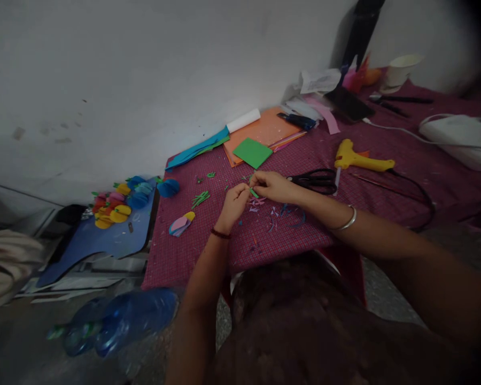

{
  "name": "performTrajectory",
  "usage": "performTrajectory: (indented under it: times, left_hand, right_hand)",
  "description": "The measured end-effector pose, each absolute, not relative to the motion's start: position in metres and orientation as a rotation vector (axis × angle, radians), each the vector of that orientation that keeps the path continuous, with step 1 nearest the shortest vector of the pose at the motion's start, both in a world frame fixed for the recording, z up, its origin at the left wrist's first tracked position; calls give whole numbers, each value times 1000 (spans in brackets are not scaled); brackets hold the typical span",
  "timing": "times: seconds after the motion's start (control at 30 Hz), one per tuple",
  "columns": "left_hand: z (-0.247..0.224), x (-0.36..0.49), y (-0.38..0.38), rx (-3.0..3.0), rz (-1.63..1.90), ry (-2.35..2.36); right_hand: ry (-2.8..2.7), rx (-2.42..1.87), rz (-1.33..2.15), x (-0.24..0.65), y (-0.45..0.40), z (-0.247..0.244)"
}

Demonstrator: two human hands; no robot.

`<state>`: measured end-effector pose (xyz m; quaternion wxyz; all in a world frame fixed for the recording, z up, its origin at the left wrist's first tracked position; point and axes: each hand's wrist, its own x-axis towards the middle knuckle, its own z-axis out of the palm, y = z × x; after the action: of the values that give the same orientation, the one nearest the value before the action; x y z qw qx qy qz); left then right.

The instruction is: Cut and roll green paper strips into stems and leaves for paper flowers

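Observation:
My left hand (pixel 236 201) and my right hand (pixel 269 187) meet over the table, fingertips pinched together. Between them shows a small green paper strip (pixel 254 193); both hands seem closed on it, though the fingers hide part of it. Just beyond my right wrist lie black-handled scissors (pixel 315 181). Left of my left hand is a little pile of green strips (pixel 201 199), and nearer the edge a stack of coloured paper ovals (pixel 181 224). Paper scraps (pixel 274 211) are scattered below my hands. A green paper square (pixel 252 153) rests on orange sheets (pixel 270 128) behind them.
On the right are a yellow glue gun (pixel 361 159), a phone (pixel 349 104) and a white cabled box (pixel 460 139). A blue cutter (pixel 297 121) lies on the sheets. Coloured paper balls (pixel 118 206) sit on a blue surface (pixel 100 240) at left. Plastic bottles (pixel 134 321) lie below.

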<state>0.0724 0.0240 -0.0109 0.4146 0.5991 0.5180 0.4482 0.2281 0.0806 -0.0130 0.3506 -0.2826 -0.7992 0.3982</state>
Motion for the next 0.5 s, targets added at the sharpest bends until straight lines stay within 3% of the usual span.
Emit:
performTrajectory:
  times: [0.23,0.5]
  left_hand:
    - [-11,79,23,1108,1228,1091]
    - [-2,78,22,686,1077,921]
  right_hand:
    - [-1996,-746,944,226,71,-6]
    - [-2246,-575,349,230,67,-5]
